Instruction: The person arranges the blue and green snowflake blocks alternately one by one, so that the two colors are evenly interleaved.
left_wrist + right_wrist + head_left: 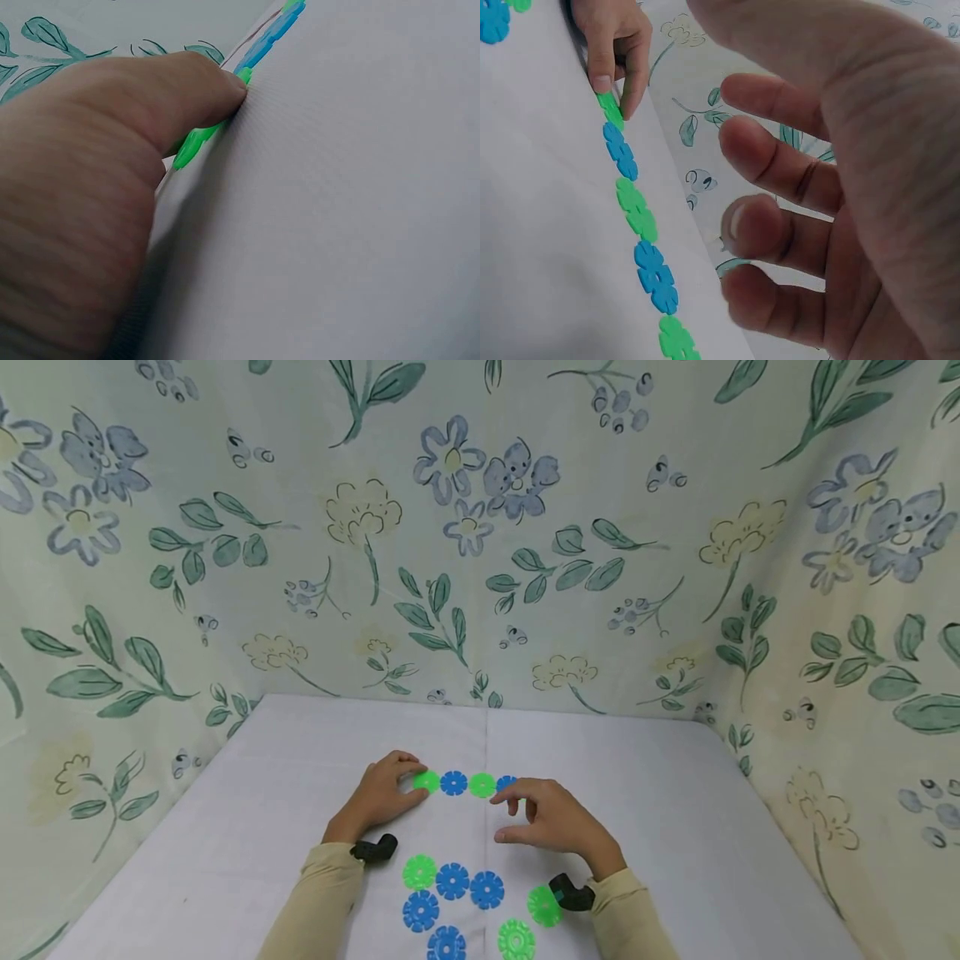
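While the floral backdrop [465,585] closes off the far side and the white-covered table [285,752] spreads beneath, look at this row of discs [476,785]! It runs left to right across the cloth, its long axis roughly parallel to the table's back edge, alternating green and blue.

Now the hands, both on its near side. From the left hand [386,793], the row stretches away to the right; that hand is nearer the left end. From the right hand [551,818], it lies ahead and leftward; the right is nearer the other end. Its fingers are spread and softly bent, holding nothing.

Down to single pieces: the left hand pinches the left-end green disc [426,782], thumb at the near edge, a finger at the far one. The fourth disc, blue [506,783], sits partly behind the right fingertips; the right wrist view shows a fifth, green [679,341], cut by the frame. All lie flat and round, so none points anywhere; only the row has direction.
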The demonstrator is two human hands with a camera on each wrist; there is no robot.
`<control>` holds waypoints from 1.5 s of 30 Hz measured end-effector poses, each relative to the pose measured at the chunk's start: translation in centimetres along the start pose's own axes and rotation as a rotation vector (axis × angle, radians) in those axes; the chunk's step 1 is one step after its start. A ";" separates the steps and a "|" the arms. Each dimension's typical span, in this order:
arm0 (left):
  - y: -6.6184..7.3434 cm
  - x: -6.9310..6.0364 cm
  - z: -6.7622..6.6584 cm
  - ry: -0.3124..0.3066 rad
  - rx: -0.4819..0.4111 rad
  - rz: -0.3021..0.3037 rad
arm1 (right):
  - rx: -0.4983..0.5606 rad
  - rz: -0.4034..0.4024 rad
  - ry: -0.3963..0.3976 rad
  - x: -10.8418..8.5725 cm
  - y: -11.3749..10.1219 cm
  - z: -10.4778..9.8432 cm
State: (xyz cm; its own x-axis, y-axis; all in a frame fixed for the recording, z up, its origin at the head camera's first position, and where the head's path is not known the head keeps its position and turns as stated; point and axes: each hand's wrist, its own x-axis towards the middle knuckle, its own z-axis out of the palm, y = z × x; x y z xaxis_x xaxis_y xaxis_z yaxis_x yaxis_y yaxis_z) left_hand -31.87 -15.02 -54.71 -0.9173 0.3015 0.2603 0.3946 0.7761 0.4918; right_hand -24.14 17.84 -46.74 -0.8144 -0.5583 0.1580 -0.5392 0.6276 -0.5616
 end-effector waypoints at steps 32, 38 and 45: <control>-0.1 0.0 0.0 0.008 -0.007 0.019 | 0.198 -0.007 -0.402 0.9 0.6 4.1; -0.1 -0.1 0.0 0.007 -0.013 0.022 | 0.176 -0.016 -0.409 0.8 0.6 4.2; -0.1 0.0 -0.1 0.002 -0.007 0.013 | 0.144 0.014 -0.417 0.8 0.4 4.1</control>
State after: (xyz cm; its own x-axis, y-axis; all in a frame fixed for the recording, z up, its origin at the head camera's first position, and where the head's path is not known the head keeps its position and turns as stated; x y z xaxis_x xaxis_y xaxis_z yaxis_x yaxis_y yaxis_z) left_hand -31.88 -15.11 -54.67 -0.9121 0.3100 0.2683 0.4065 0.7682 0.4945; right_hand -24.11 15.40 -50.16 -0.6489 -0.7404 -0.1752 -0.4696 0.5709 -0.6734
